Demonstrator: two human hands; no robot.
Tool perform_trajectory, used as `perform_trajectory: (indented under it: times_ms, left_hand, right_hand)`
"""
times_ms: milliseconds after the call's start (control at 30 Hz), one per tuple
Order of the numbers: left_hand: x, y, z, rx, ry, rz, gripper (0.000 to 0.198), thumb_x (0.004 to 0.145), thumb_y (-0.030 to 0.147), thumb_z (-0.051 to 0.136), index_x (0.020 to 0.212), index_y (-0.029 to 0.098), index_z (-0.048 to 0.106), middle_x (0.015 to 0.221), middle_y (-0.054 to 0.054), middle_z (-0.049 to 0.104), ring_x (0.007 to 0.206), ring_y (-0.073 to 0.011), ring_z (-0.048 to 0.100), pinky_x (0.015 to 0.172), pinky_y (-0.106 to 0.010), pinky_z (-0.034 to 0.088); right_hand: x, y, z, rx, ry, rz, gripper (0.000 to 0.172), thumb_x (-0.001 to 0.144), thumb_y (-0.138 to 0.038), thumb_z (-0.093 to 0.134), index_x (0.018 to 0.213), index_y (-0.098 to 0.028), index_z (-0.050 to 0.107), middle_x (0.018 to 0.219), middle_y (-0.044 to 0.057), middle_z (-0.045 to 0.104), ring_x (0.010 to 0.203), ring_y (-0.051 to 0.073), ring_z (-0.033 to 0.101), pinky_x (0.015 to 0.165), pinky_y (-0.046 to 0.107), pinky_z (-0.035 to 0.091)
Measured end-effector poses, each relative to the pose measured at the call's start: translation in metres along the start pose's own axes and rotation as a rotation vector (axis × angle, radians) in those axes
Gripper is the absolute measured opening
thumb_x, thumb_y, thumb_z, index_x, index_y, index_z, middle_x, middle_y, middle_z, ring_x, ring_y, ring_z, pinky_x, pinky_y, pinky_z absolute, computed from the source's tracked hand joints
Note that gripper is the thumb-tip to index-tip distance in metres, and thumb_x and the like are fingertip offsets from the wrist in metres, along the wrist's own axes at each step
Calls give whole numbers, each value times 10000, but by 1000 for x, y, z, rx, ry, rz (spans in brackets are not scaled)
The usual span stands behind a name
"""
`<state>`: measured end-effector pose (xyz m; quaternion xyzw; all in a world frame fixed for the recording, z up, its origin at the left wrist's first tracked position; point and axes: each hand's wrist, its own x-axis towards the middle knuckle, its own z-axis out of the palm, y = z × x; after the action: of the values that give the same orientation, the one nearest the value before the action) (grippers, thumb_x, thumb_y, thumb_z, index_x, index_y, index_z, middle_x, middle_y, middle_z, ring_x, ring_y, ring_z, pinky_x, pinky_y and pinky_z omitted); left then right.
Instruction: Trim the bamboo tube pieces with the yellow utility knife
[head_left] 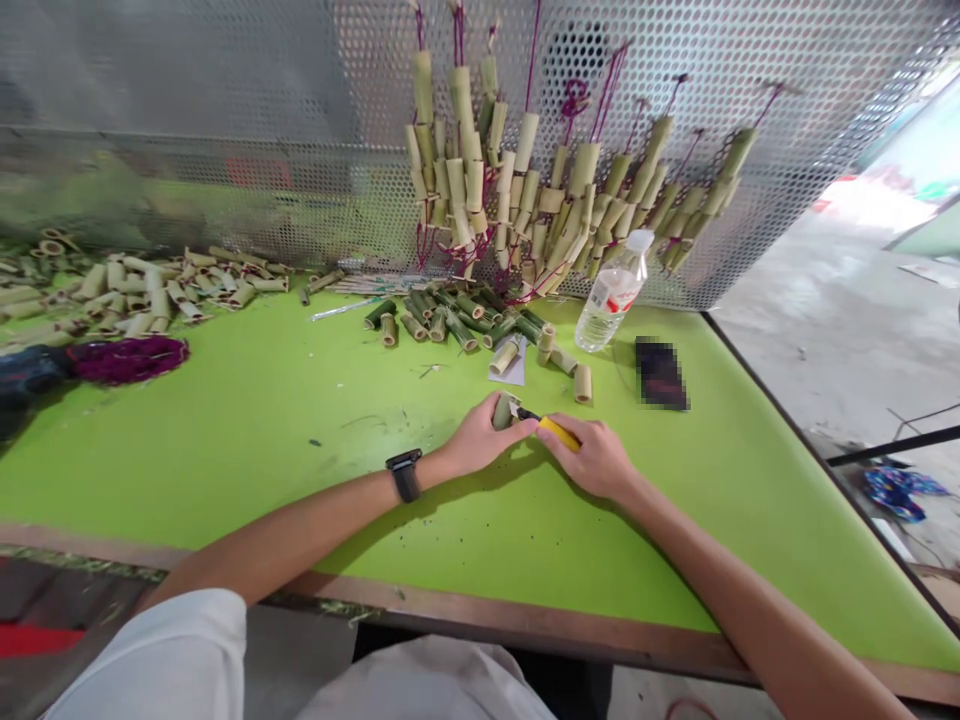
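Over the green tabletop (360,400), my left hand (484,440) is closed around a short green bamboo piece (505,411). My right hand (592,458) grips the yellow handle of a knife (560,433). The knife's blade meets the bamboo piece near my left thumb. Just beyond my hands a pale bamboo piece (505,358) lies on a small white paper (515,374). Several more pale pieces, one of them upright (583,384), are to its right. A heap of green bamboo pieces (454,315) lies farther back.
A plastic bottle (611,295) stands at the back right, beside a blurred dark object (661,374). Bamboo bundles (465,165) hang on purple cords against a perforated metal panel (300,190). Cut pieces (154,290) and purple cord (131,360) lie at the left.
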<state>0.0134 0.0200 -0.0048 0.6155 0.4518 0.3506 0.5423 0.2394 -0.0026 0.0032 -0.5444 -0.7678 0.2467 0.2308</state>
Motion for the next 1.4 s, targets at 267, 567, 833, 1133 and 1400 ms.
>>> perform_trajectory:
  times_ms: [267, 567, 833, 1133, 1400]
  left_hand:
    - [0, 3, 0, 16, -20, -15, 495, 912, 649, 809, 960, 231, 548, 700, 64, 483, 617, -130, 438, 600, -289, 354]
    - [2, 0, 0, -5, -32, -7, 537, 908, 710, 795, 972, 242, 540, 669, 67, 517, 574, -132, 469, 577, -289, 354]
    - [3, 1, 0, 18, 19, 19, 530, 927, 714, 770, 916, 239, 535, 684, 56, 491, 626, -141, 438, 595, -294, 323]
    - [2, 3, -2, -127, -14, -65, 636, 840, 769, 831, 1036, 244, 530, 637, 95, 459, 511, -98, 380, 518, -280, 294]
    - [2, 3, -3, -21, -11, -31, 608, 843, 717, 866, 992, 227, 538, 752, 56, 503, 640, -118, 427, 597, -274, 355]
  right_hand:
    - [1, -5, -1, -33, -6, 1, 634, 1092, -699, 434, 993, -197, 808, 671, 48, 698, 515, 171, 541, 554, 298, 387]
    - [0, 0, -1, -103, 17, 20, 574, 1083, -674, 453, 1009, -220, 796, 703, 57, 734, 531, 189, 568, 577, 307, 390]
    - [-1, -8, 2, -114, 48, 88, 611, 1075, -701, 470, 1148, -220, 840, 677, 57, 744, 484, 191, 569, 519, 304, 395]
    - [-1, -1, 4, -135, 166, 119, 727, 1074, -775, 437, 1213, -186, 840, 725, 88, 778, 508, 199, 612, 523, 312, 423]
    - [1, -3, 0, 0, 25, 53, 798, 1034, -834, 440, 1128, -166, 868, 687, 72, 752, 461, 169, 517, 494, 303, 372]
